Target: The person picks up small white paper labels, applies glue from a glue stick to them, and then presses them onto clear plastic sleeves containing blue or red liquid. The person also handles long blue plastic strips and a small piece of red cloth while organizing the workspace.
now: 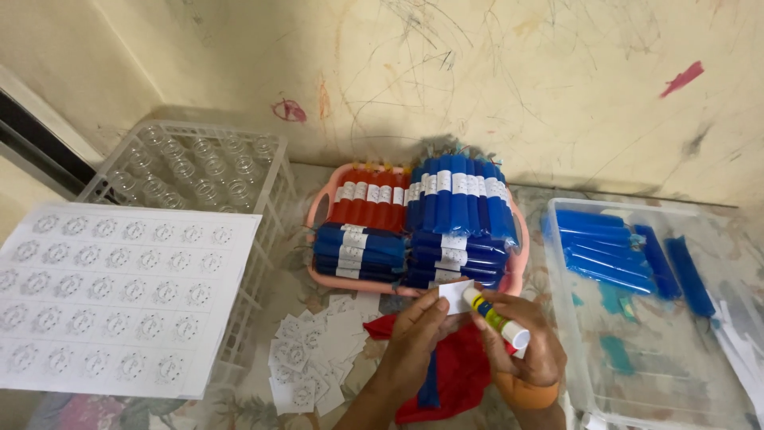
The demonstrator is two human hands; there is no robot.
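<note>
Head-camera view, looking down at two hands low and centre-right in the frame. Left hand pinching a small white paper label between thumb and fingertips, fingers closed on its lower edge. Right hand wrapped around a glue stick, tip pressed to the label's right edge. Glue stick lying on a diagonal: long axis running from upper left to lower right, uncovered tip pointing up-left toward the label, white end cap pointing down-right toward the wrist. Beneath the hands, a red and blue plastic tube packet, partly hidden. Just above, a pink tray stacked with red and blue labelled packets. Right side of the frame: a clear plastic bin holding unlabelled blue tubes. Lower left: a printed label sheet resting on a clear compartment rack; cut label squares scattered just left of the hands. Likely trouble from this point: label held only at one edge, so pressure from the stick could fold or crease it; glue could smear onto the pinching fingertips, making the label cling to skin; loose squares nearby could catch stray glue; a crooked label once pressed to the slick plastic, hard to lift cleanly.
</note>
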